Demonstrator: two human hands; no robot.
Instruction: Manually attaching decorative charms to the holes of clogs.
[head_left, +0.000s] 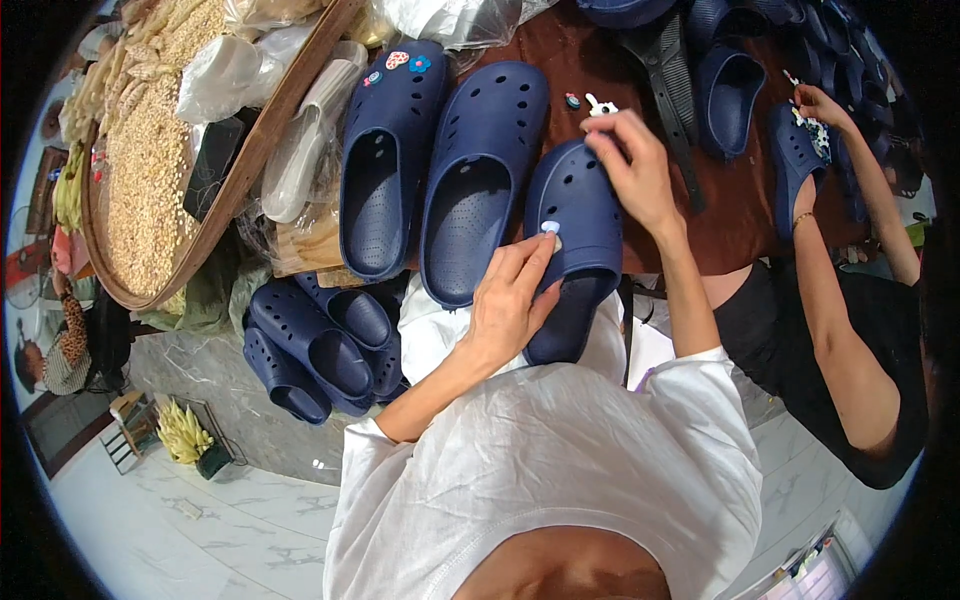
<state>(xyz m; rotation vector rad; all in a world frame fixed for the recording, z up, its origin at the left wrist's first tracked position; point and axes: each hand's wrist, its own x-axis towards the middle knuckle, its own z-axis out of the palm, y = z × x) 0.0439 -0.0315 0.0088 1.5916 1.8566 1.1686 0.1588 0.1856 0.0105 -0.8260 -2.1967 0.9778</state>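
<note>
A navy clog [572, 195] lies in front of me, its toe pointing away. My left hand [508, 305] is on its left side, fingertips pressed at a small white button-like piece [550, 228] on its upper and thumb along the opening. By the toe, my right hand [640, 170] has loosely bent fingers apart, with nothing visible in them. Past those fingers lie a white charm [600, 106] and a small dark round charm [572, 101]. To the left are a plain navy clog [487, 170] and another clog [390, 190] bearing colourful charms [410, 62].
A round wooden-rimmed tray [270, 125] of pale grains fills the upper left, with a clear plastic shoe form [310, 140] beside it. Below hang several navy clogs [320, 345]. At right, another person's hands [815, 110] hold a clog [790, 160] over the brown tabletop [660, 245].
</note>
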